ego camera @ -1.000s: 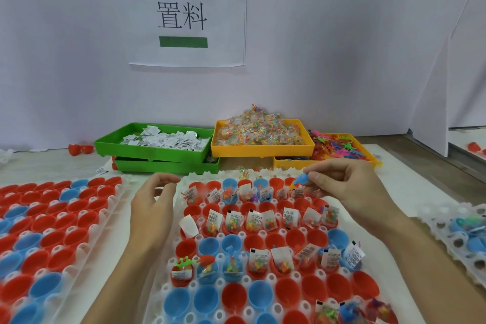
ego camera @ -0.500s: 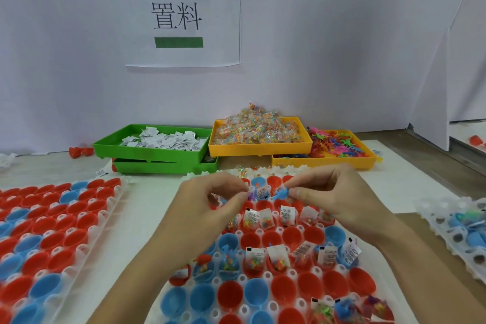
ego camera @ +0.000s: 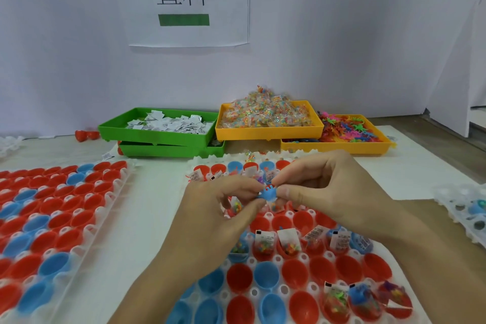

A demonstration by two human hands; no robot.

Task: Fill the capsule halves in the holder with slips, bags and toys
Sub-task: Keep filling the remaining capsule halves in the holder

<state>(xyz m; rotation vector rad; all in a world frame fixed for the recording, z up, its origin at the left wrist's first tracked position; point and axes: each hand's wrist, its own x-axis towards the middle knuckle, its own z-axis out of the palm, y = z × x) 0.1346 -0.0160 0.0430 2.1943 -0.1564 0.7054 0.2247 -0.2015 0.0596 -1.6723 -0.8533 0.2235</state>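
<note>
A white holder [ego camera: 265, 290] in front of me carries red and blue capsule halves; several hold paper slips and bags of beads, a few hold toys. Above its middle my left hand [ego camera: 223, 208] and my right hand [ego camera: 326, 192] meet. Both pinch a small blue toy [ego camera: 267, 193] with red on top between their fingertips. Supply trays stand at the back: a green tray [ego camera: 157, 137] of slips, a yellow tray [ego camera: 268, 132] heaped with bead bags, and an orange tray [ego camera: 339, 145] of coloured toys.
A second holder [ego camera: 52, 218] of empty red and blue halves lies at the left. Another holder [ego camera: 465, 208] shows at the right edge. Loose red halves [ego camera: 86, 135] lie beside the green trays. A paper sign [ego camera: 189, 0] hangs on the wall.
My left hand moved right from the holder's left edge to meet my right hand. The blue toy came down toward the holder's middle, and both hands now pinch it.
</note>
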